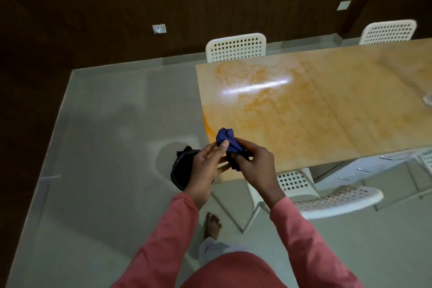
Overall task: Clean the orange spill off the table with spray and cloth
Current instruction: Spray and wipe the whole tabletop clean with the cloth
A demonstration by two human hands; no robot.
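Note:
A bunched blue cloth is held over the near left corner of the table. My left hand pinches its upper part with thumb and fingers. My right hand grips its darker lower part. Orange smears spread across the tabletop, strongest near the far left corner and along the left edge. No spray bottle is in view.
A black-lined bin stands on the floor just left of my hands. White perforated chairs stand at the far side, the far right and the near side. My bare foot is on the grey floor.

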